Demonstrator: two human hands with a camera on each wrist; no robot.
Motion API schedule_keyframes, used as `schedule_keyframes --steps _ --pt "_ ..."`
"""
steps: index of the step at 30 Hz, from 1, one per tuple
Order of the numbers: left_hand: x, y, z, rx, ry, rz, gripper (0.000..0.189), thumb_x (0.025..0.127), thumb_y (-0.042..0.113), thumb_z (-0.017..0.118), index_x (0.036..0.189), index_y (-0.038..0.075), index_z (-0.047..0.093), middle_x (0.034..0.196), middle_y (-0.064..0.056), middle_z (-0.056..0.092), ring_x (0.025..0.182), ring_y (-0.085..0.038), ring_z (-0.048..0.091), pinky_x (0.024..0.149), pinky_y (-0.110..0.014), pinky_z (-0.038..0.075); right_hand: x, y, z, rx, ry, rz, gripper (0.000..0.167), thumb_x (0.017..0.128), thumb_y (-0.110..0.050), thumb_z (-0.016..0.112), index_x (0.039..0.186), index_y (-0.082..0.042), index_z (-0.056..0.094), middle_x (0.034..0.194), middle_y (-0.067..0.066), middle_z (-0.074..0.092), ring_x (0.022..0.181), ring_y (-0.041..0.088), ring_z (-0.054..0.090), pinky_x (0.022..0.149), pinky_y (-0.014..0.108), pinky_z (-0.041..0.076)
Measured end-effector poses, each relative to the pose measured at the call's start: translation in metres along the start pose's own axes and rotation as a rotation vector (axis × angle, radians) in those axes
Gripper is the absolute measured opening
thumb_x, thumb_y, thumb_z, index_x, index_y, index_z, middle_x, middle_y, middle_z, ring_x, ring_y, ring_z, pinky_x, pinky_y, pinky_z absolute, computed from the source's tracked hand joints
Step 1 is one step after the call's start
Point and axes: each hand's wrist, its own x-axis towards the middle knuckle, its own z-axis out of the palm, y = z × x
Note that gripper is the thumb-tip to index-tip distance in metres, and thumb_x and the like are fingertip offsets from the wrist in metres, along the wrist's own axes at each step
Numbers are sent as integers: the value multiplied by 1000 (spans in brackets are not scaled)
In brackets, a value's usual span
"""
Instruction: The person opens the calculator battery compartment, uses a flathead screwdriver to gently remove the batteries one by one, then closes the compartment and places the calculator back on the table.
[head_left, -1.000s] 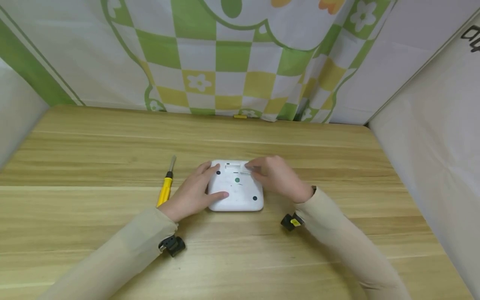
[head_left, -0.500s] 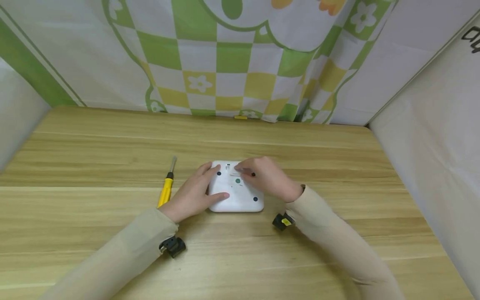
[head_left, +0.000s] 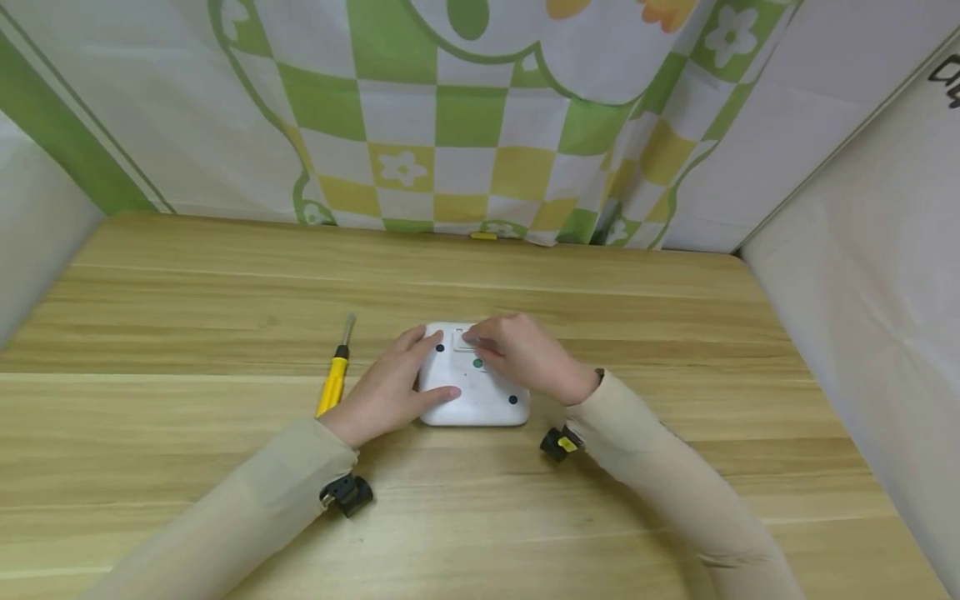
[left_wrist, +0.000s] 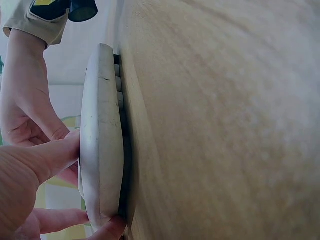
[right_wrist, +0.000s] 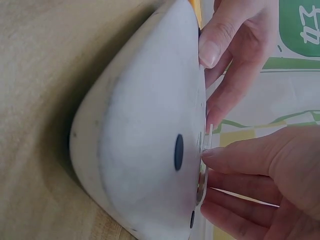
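A white calculator (head_left: 483,406) lies face down on the table, with several keys (left_wrist: 119,85) showing under its edge in the left wrist view. My left hand (head_left: 388,382) grips its left side, thumb across the back and fingers at the far edge. At the battery compartment near the far edge, my right hand (head_left: 528,354) pinches a small white battery cover (right_wrist: 210,137) between thumb and fingers. The cover sits over the compartment, slightly raised from the back in the right wrist view. The fingers partly hide it. Dark round feet (right_wrist: 178,152) stand on the calculator's back.
A screwdriver (head_left: 334,379) with a yellow handle lies left of the calculator, beside my left wrist. A small yellow piece (head_left: 483,236) is at the table's far edge, under a green checked curtain (head_left: 468,117). White sheets flank the wooden table (head_left: 225,333).
My right hand has moved left across the calculator's back, carrying the battery cover over the compartment, which was open to view before. The left hand keeps its grip in place.
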Motion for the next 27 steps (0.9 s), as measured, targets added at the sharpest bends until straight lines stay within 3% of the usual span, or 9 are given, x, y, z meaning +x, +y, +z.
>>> schedule_keyframes --steps 8,27 --pt "0 0 1 2 3 2 76 89 34 67 147 0 32 154 -27 21 138 -44 30 110 -56 30 0 -1 0 -5 -10 5 24 93 -8 61 115 -3 68 111 11 70 93 17 68 75 27 55" --pt "0 1 -1 -6 -7 -6 77 89 34 67 148 0 30 155 -26 19 138 -44 29 110 -56 29 3 4 -4 -25 -40 -21 25 95 -8 57 117 -3 67 114 11 69 102 21 67 84 30 55"
